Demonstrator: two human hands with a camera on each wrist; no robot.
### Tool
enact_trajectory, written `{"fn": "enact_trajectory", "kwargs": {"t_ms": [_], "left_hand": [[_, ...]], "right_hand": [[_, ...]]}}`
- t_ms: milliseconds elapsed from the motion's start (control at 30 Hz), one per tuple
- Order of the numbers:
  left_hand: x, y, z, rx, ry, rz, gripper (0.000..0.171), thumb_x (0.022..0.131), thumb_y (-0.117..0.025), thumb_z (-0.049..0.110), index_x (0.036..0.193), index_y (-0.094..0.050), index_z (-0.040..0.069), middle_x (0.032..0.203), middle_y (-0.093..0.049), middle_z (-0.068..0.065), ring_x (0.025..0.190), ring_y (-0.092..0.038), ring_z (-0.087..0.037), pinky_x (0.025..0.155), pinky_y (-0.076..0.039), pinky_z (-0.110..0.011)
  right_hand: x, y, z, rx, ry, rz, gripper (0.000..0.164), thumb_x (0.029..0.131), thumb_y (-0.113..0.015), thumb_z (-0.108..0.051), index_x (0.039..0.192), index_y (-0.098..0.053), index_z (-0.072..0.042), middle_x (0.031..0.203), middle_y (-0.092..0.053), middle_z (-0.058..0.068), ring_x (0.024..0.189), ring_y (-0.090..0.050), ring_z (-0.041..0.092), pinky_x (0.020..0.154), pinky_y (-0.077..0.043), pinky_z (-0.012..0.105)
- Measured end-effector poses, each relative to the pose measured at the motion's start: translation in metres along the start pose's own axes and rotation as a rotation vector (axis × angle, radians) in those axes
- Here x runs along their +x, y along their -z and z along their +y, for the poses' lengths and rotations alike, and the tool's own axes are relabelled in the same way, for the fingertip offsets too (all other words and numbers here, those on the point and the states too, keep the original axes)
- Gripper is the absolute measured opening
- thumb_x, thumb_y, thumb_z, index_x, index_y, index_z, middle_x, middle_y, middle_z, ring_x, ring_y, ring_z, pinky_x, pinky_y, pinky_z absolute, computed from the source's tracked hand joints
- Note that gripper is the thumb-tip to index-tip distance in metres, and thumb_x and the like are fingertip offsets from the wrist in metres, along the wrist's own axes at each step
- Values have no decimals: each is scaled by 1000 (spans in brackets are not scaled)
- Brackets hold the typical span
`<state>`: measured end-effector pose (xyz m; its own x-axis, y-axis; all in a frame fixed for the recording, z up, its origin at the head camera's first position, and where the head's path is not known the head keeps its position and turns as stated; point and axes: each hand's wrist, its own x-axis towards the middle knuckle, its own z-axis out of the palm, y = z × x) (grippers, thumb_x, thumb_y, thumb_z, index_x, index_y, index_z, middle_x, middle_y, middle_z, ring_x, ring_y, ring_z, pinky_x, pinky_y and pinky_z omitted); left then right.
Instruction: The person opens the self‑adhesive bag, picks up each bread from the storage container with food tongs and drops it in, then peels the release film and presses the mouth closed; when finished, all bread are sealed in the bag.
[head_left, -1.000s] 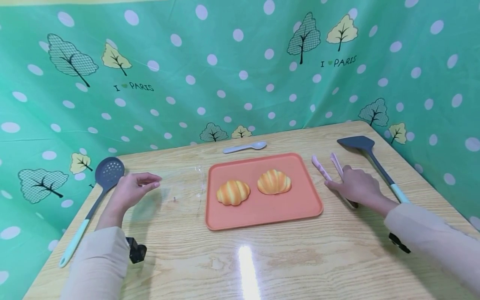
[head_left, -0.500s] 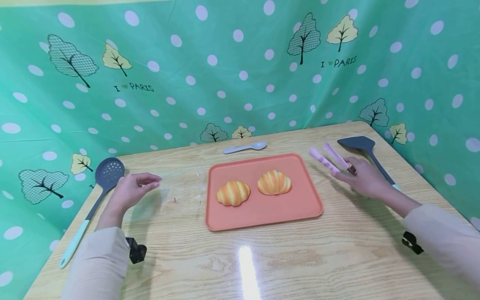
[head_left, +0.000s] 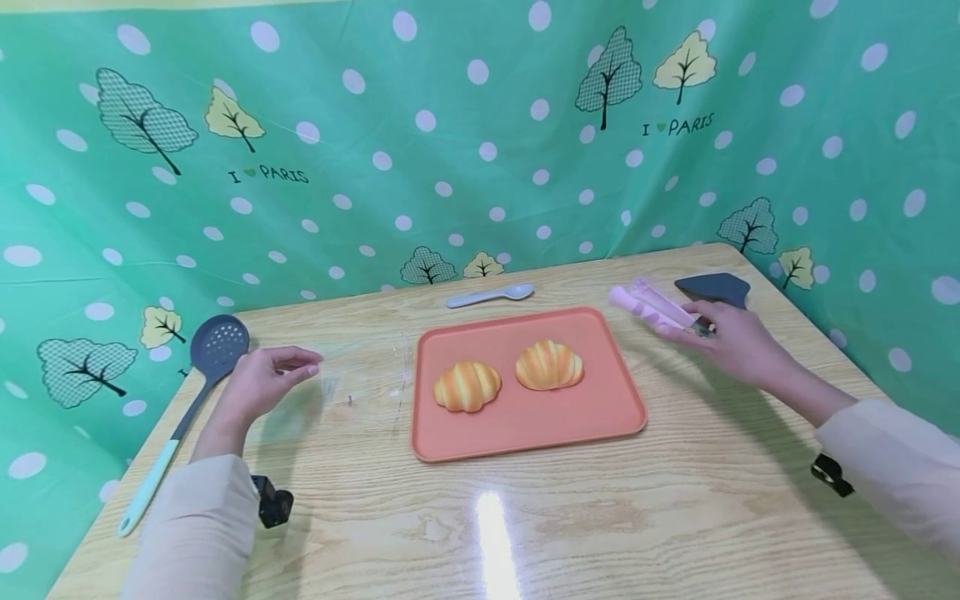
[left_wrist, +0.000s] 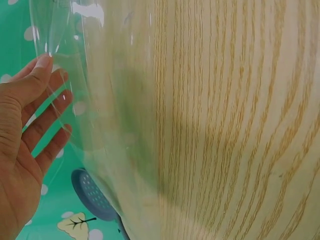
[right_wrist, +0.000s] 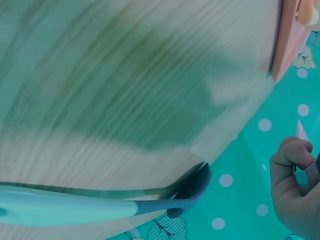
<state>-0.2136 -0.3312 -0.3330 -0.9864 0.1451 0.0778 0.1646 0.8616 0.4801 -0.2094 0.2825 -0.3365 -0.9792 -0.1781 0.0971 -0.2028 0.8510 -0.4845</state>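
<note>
Two croissants, a left one (head_left: 467,386) and a right one (head_left: 549,365), lie apart on a coral-red tray (head_left: 525,429). My left hand (head_left: 258,385) is left of the tray. Its thumb and fingers pinch the edge of a clear plastic bag (left_wrist: 105,85), which spreads from the hand toward the tray's left side in the head view. To the right of the tray, my right hand (head_left: 738,343) grips a pair of pink tongs (head_left: 654,310), raised over the table, tips pointing left and arms close together. Only a sliver of the tongs shows beside the fingers in the right wrist view.
A slotted skimmer (head_left: 219,344) with a mint handle lies along the left table edge. Behind the tray is a pale spoon (head_left: 491,294). A dark spatula (head_left: 716,287) lies at the back right, its handle (right_wrist: 70,206) visible in the right wrist view. A green dotted cloth (head_left: 465,125) hangs behind.
My right hand has lifted the tongs off the table, and their arms have drawn closer together. The hand now covers more of the spatula. My left hand has stayed put.
</note>
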Motion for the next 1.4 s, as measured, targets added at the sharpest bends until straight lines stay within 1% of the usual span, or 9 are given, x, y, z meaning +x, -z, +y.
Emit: {"fn": "enact_trajectory", "kwargs": {"t_ms": [133, 267, 367, 433, 533, 700, 900, 1167, 1400], "left_hand": [[0, -1, 0, 1, 2, 0, 28, 100, -68, 21, 119, -73, 0, 114, -73, -19, 104, -68, -41, 86, -55, -56], [0, 0, -1, 6, 1, 5, 28, 100, -68, 21, 119, -73, 0, 114, -73, -19, 104, -68, -42, 86, -55, -57], [-1, 0, -2, 7, 3, 5, 29, 100, -68, 21, 119, -73, 0, 114, -73, -20, 104, -67, -43, 86, -55, -57], [-1, 0, -2, 7, 6, 7, 28, 100, -68, 21, 119, -73, 0, 114, -73, -20, 105, -67, -43, 86, -55, -57], [-1, 0, -1, 8, 7, 9, 28, 100, -68, 22, 118, -74, 1, 114, -73, -19, 105, -68, -43, 86, -55, -56], [0, 1, -3, 6, 4, 6, 29, 101, -67, 22, 119, -73, 1, 114, -73, -19, 105, -67, -43, 85, -55, -56], [-1, 1, -4, 4, 9, -4, 29, 101, -66, 21, 122, -72, 1, 117, -72, -20, 106, -67, -43, 86, -55, -56], [-1, 2, -1, -1, 13, -9, 31, 102, -66, 24, 122, -72, 1, 120, -71, -21, 107, -66, -44, 87, -54, -57], [0, 1, -1, 2, 12, -7, 30, 101, -66, 23, 122, -72, 1, 120, -71, -21, 107, -66, -43, 86, -54, -56]], "right_hand": [[2, 0, -7, -19, 38, -11, 67, 99, -65, -46, 136, -56, 9, 116, -62, 31, 96, -59, 38, 72, -48, 45], [5, 2, -15, -65, 104, -16, 63, 97, -68, -44, 136, -59, 6, 108, -62, 24, 90, -59, 33, 70, -47, 45], [9, 7, -24, -104, 169, -27, 59, 96, -72, -41, 133, -62, 4, 99, -63, 14, 82, -57, 25, 67, -46, 39], [12, 9, -30, -109, 199, -52, 58, 95, -73, -39, 132, -63, 4, 97, -65, 11, 79, -57, 22, 66, -47, 38], [17, 13, -39, -101, 225, -107, 56, 93, -75, -38, 130, -64, 3, 83, -62, 2, 68, -51, 17, 59, -42, 32], [24, 14, -53, -138, 250, -212, 62, 91, -75, -44, 133, -63, 0, 73, -56, -4, 59, -45, 14, 53, -37, 30], [30, 10, -67, -233, 305, -258, 67, 90, -74, -50, 134, -64, -1, 76, -56, -5, 62, -47, 13, 53, -39, 30], [33, 2, -72, -334, 413, -229, 68, 89, -73, -57, 134, -66, -6, 79, -53, -5, 60, -45, 11, 52, -38, 28], [37, -4, -73, -397, 460, -243, 65, 88, -75, -54, 132, -68, -8, 85, -62, 1, 66, -53, 12, 56, -44, 29]]}}
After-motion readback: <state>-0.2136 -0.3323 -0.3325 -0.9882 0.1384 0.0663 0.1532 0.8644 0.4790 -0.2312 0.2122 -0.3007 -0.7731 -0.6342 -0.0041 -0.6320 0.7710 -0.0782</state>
